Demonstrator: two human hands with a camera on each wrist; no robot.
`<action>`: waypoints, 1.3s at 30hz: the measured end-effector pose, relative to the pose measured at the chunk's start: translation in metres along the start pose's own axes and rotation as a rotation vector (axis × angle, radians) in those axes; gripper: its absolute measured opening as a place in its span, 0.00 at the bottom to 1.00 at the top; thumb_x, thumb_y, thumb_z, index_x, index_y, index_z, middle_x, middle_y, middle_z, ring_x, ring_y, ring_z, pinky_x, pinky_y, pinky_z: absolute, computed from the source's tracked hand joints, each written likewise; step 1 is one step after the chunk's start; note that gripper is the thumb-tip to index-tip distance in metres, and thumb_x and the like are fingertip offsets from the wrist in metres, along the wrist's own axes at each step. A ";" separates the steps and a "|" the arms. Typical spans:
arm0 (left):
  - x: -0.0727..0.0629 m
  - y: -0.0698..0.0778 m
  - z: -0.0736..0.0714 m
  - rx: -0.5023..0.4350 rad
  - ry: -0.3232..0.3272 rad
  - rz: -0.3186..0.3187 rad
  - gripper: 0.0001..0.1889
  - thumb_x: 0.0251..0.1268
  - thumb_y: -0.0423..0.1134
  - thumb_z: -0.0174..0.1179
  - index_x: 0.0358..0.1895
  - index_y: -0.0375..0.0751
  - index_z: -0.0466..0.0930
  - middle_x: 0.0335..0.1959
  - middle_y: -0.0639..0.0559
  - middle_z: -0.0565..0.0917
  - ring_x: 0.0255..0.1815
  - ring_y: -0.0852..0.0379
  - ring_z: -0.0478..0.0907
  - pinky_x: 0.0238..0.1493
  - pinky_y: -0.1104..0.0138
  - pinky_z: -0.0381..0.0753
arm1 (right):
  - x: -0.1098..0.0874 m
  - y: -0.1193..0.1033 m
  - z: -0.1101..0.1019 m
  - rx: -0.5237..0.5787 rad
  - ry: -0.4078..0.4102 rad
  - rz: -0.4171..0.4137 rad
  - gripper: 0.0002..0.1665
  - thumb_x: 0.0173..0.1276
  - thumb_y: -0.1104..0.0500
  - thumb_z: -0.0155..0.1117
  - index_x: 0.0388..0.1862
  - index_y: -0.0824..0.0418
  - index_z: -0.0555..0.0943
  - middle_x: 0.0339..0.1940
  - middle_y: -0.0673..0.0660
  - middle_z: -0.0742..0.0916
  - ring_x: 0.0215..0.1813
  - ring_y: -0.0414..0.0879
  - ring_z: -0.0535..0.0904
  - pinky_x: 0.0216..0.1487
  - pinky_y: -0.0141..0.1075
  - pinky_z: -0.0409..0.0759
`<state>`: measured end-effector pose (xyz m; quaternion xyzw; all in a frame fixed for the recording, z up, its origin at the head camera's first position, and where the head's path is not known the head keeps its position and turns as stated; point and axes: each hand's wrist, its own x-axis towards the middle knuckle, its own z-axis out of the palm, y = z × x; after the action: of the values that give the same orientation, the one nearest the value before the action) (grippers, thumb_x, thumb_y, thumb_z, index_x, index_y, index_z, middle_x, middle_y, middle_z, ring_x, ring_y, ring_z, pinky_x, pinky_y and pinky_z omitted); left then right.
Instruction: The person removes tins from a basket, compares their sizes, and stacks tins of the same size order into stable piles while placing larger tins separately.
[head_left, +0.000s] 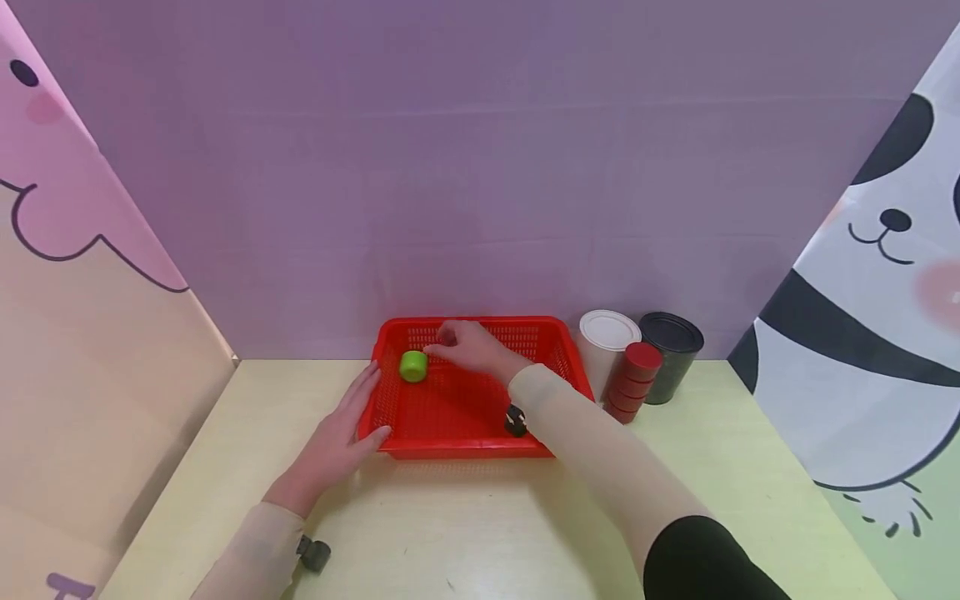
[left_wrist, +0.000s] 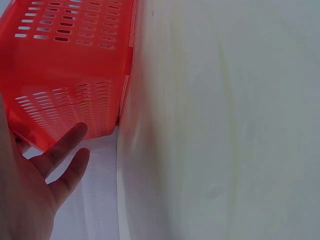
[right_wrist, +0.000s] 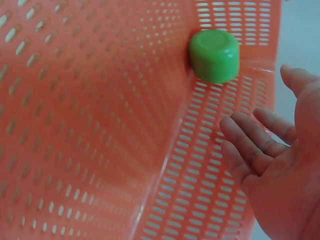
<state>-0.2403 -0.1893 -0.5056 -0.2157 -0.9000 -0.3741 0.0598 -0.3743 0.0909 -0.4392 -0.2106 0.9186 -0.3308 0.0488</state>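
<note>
A red plastic basket (head_left: 471, 452) with slotted walls stands on the table against the back wall. In its back left corner lies a small green cup (head_left: 413, 367), its dimpled round end showing in the right wrist view. My right hand (head_left: 476, 346) reaches over the basket beside the cup; in the right wrist view its fingers (right_wrist: 245, 135) are loosely extended, apart from the cup, holding nothing. At the basket's left side is my left hand (head_left: 337, 442), its thumb by the front corner. Spread fingers (left_wrist: 62, 150) lie along the outer wall in the left wrist view.
Right of the basket stand a white-lidded can (head_left: 609, 332), a black-lidded dark can (head_left: 672, 337) and a stack of red round pieces (head_left: 632, 383). A purple wall (head_left: 480, 192) closes the back. The pale table (head_left: 450, 533) extends in front.
</note>
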 end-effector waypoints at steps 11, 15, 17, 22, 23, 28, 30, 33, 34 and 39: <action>0.001 0.001 0.000 -0.006 -0.004 -0.002 0.57 0.69 0.50 0.75 0.93 0.55 0.45 0.93 0.57 0.49 0.84 0.40 0.66 0.62 0.44 0.88 | 0.008 -0.007 0.020 -0.082 -0.058 -0.054 0.30 0.81 0.47 0.72 0.75 0.58 0.81 0.66 0.58 0.89 0.64 0.53 0.86 0.67 0.49 0.87; 0.001 0.002 0.000 -0.001 -0.003 0.003 0.57 0.69 0.50 0.75 0.93 0.54 0.46 0.93 0.56 0.49 0.85 0.39 0.65 0.62 0.44 0.89 | 0.009 -0.010 0.024 -0.063 -0.061 -0.057 0.28 0.80 0.50 0.73 0.74 0.56 0.82 0.66 0.55 0.89 0.64 0.51 0.86 0.66 0.46 0.87; 0.001 0.001 0.000 0.003 0.002 0.005 0.57 0.68 0.51 0.75 0.93 0.54 0.46 0.93 0.56 0.49 0.84 0.39 0.65 0.62 0.44 0.89 | 0.009 -0.010 0.027 -0.054 -0.070 -0.050 0.27 0.80 0.50 0.73 0.74 0.55 0.83 0.65 0.53 0.89 0.63 0.50 0.86 0.66 0.45 0.87; 0.001 0.000 0.000 0.005 0.008 0.000 0.59 0.67 0.51 0.76 0.93 0.56 0.45 0.93 0.57 0.50 0.84 0.41 0.67 0.61 0.45 0.89 | 0.012 -0.010 0.031 -0.030 -0.101 -0.036 0.27 0.80 0.52 0.73 0.74 0.54 0.83 0.61 0.52 0.89 0.59 0.49 0.87 0.65 0.44 0.88; 0.001 -0.001 0.000 0.002 0.007 -0.004 0.59 0.67 0.52 0.77 0.93 0.57 0.45 0.93 0.58 0.49 0.84 0.41 0.66 0.61 0.45 0.89 | 0.013 -0.010 0.032 -0.027 -0.105 -0.036 0.27 0.80 0.52 0.73 0.74 0.54 0.83 0.61 0.52 0.89 0.58 0.48 0.87 0.65 0.43 0.88; 0.001 0.000 0.000 -0.002 0.001 -0.013 0.59 0.67 0.51 0.77 0.93 0.58 0.44 0.93 0.59 0.49 0.84 0.42 0.66 0.62 0.46 0.89 | 0.013 -0.009 0.035 0.003 -0.121 -0.029 0.26 0.80 0.53 0.74 0.74 0.53 0.83 0.60 0.50 0.89 0.59 0.47 0.86 0.66 0.44 0.87; 0.000 0.000 -0.001 -0.004 0.000 -0.015 0.59 0.67 0.51 0.77 0.93 0.58 0.44 0.93 0.59 0.49 0.84 0.42 0.67 0.62 0.46 0.89 | 0.012 -0.009 0.035 0.017 -0.127 -0.030 0.26 0.80 0.54 0.73 0.73 0.53 0.83 0.60 0.50 0.89 0.59 0.48 0.86 0.67 0.45 0.87; 0.000 0.001 -0.001 -0.008 0.000 -0.013 0.60 0.66 0.52 0.77 0.93 0.58 0.45 0.93 0.59 0.50 0.83 0.42 0.67 0.62 0.46 0.89 | 0.011 -0.009 0.036 0.030 -0.132 -0.036 0.25 0.80 0.55 0.73 0.73 0.53 0.83 0.60 0.51 0.89 0.59 0.48 0.86 0.67 0.45 0.87; 0.000 0.001 -0.001 -0.009 0.000 -0.016 0.60 0.66 0.52 0.77 0.93 0.58 0.45 0.92 0.59 0.50 0.83 0.42 0.67 0.62 0.46 0.89 | 0.011 -0.008 0.036 0.033 -0.134 -0.040 0.25 0.80 0.56 0.73 0.72 0.54 0.83 0.60 0.51 0.89 0.59 0.48 0.86 0.67 0.45 0.87; -0.001 0.002 -0.002 -0.006 0.000 -0.020 0.59 0.67 0.52 0.77 0.93 0.60 0.45 0.92 0.61 0.50 0.83 0.43 0.67 0.61 0.46 0.89 | 0.010 -0.008 0.035 0.055 -0.147 -0.071 0.24 0.78 0.57 0.75 0.70 0.54 0.82 0.57 0.50 0.88 0.57 0.48 0.85 0.66 0.43 0.87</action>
<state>-0.2388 -0.1895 -0.5026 -0.2069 -0.9010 -0.3772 0.0554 -0.3728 0.0608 -0.4606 -0.2653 0.8951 -0.3410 0.1100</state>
